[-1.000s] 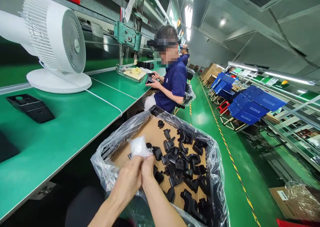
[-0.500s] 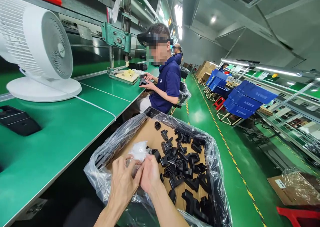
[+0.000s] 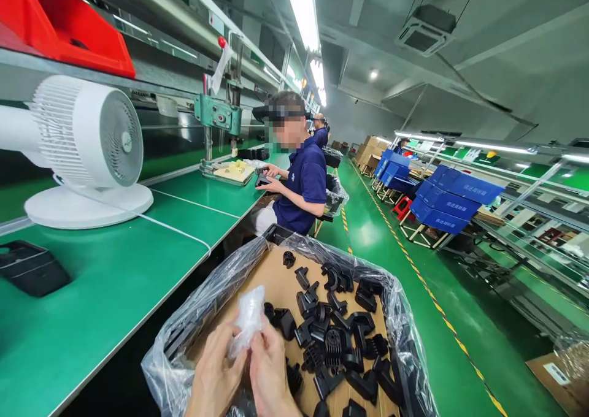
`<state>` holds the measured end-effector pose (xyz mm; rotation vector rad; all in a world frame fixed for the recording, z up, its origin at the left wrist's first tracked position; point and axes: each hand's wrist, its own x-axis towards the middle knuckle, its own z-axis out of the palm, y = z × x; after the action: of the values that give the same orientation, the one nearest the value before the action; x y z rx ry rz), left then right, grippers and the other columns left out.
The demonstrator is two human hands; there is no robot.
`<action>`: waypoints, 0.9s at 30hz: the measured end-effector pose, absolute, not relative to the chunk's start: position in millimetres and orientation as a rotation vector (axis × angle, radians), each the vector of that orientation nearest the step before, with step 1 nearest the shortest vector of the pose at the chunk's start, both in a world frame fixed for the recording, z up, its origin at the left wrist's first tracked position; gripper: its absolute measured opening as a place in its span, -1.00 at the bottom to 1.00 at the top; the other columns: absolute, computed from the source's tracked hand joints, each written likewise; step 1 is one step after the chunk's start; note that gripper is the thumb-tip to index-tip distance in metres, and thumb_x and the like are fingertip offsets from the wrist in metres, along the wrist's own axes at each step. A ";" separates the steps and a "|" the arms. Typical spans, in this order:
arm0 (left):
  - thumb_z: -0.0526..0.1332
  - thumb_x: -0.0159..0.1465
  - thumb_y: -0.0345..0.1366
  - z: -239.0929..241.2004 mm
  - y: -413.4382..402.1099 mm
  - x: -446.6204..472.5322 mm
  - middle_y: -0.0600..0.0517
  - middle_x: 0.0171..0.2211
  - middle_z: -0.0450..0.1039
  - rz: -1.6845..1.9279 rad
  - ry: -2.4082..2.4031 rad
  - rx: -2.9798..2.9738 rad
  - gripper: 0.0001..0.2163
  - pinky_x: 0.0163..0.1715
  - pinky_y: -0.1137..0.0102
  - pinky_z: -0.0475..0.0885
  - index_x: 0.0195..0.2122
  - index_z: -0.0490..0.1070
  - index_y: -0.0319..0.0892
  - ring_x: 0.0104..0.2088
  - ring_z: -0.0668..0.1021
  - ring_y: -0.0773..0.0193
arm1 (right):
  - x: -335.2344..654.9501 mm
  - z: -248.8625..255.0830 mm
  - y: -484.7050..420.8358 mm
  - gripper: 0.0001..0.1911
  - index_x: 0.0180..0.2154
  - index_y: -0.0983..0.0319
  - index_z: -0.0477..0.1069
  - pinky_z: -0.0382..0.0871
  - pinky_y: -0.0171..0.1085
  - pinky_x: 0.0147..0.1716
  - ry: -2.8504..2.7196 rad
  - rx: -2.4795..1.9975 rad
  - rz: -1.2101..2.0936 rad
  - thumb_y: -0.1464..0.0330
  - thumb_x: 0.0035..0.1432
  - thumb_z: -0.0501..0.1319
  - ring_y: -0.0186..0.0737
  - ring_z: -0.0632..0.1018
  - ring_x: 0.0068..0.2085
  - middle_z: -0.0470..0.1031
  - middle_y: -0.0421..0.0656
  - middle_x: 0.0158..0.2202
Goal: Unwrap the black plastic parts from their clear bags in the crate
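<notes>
A small translucent white plastic bag [image 3: 251, 313] is pinched between my two hands, over the near left part of a plastic-lined bin. My left hand [image 3: 216, 362] has its fingers curled on the bag's left side, and my right hand [image 3: 269, 362] grips its lower right edge. What the bag contains, if anything, I cannot make out. Brown cardboard [image 3: 248, 276] lines the bin's floor under the hands. Several black plastic parts [image 3: 334, 343], some bracket-shaped and some ribbed, lie loose on it to the right of my hands.
Clear plastic film [image 3: 184, 337] drapes over the bin's rim. On the green bench [image 3: 138, 282] at left stand a white fan [image 3: 92, 141] with a trailing cord and a black plastic housing [image 3: 34, 267]. Further along, a co-worker [image 3: 299, 178] sits beside a green press [image 3: 218, 113].
The view has tilted up, so the scene sits lower in the picture. The white bag now stands more upright and shows more fully between my hands, which still hold it.
</notes>
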<state>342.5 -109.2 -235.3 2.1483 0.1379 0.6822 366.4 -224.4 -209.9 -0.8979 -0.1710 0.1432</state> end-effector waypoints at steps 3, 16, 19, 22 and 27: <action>0.16 0.38 0.08 -243.1 -111.7 342.7 0.05 0.08 0.54 0.713 0.243 2.098 -0.66 -0.17 0.33 0.62 0.05 0.47 0.05 0.01 0.64 0.15 | 367.1 -207.9 -223.0 -0.49 -0.03 0.23 0.65 0.40 -0.07 0.23 -0.213 -0.805 0.240 0.04 0.13 0.59 0.12 0.53 0.13 0.57 0.02 0.02; 0.12 0.37 -0.04 -253.9 -124.1 344.8 0.01 -0.25 0.36 0.839 0.412 2.082 -0.78 -0.10 0.10 0.44 -0.24 0.35 -0.07 -0.16 0.49 0.06 | 378.7 -271.9 -193.0 -0.59 -0.12 0.22 0.66 0.57 0.00 0.06 -0.104 -1.108 -0.048 0.05 0.16 0.43 0.27 0.62 0.00 0.62 0.04 -0.08; 0.12 0.36 -0.08 -251.6 -123.2 345.8 -0.06 -0.02 0.44 0.817 0.437 2.063 -0.65 0.01 0.10 0.53 0.11 0.32 -0.07 0.03 0.56 0.03 | 380.7 -270.1 -194.0 -0.56 -0.15 0.23 0.64 0.59 -0.01 0.03 -0.116 -1.150 -0.048 0.00 0.18 0.44 0.28 0.63 -0.02 0.62 0.07 -0.11; 0.06 0.41 -0.10 -249.3 -119.7 346.0 -0.04 0.01 0.41 0.741 0.474 2.072 -0.53 -0.06 0.11 0.58 0.34 0.24 0.07 -0.03 0.61 0.07 | 380.0 -260.6 -198.5 -0.57 -0.17 0.20 0.59 0.61 -0.04 -0.09 -0.135 -1.299 -0.094 -0.03 0.22 0.39 0.25 0.64 -0.12 0.62 0.06 -0.18; 0.03 0.43 -0.09 -252.5 -108.5 348.4 0.06 -0.27 0.29 0.651 0.419 2.094 -0.55 -0.30 0.26 0.60 0.30 0.42 0.08 -0.35 0.57 0.22 | 376.1 -241.8 -210.4 -0.79 -0.21 0.11 0.42 0.48 -0.05 -0.27 -0.251 -1.698 -0.288 0.14 0.37 0.15 0.16 0.59 -0.29 0.56 -0.01 -0.28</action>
<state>348.4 -108.5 -252.5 2.0938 0.4186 0.6506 376.1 -210.4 -241.8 -1.6976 -0.2505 -0.2881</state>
